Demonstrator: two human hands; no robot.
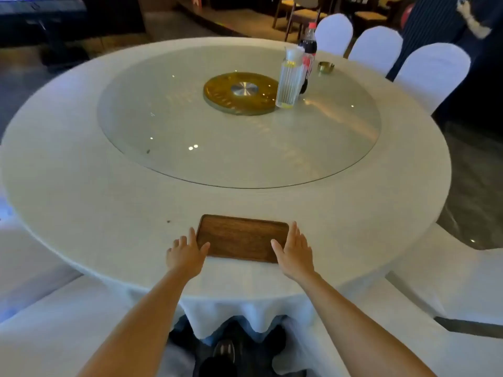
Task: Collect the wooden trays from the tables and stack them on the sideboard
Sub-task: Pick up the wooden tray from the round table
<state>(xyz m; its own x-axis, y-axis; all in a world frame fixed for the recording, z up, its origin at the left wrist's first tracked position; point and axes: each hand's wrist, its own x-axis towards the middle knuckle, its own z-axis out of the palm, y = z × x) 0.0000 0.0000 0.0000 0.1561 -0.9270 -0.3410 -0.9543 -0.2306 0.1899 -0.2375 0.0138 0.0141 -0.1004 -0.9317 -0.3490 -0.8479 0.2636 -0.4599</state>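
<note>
White-clothed table (81,202); my left hand (186,254) and right hand (294,251) spread open, flanking the wooden tray (241,238) — stiff, light-looking — I'd grip its short ends.

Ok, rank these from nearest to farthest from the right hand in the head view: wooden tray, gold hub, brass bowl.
1. Wooden tray: at the table's near edge, right beside the right hand.
2. Gold hub: at the glass turntable's centre.
3. Brass bowl: far side, near the white chairs.

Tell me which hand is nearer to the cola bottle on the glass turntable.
The right hand. It is at the right end of the wooden tray, on the cola bottle's side; the left hand is at the tray's left end, farther away.
</note>
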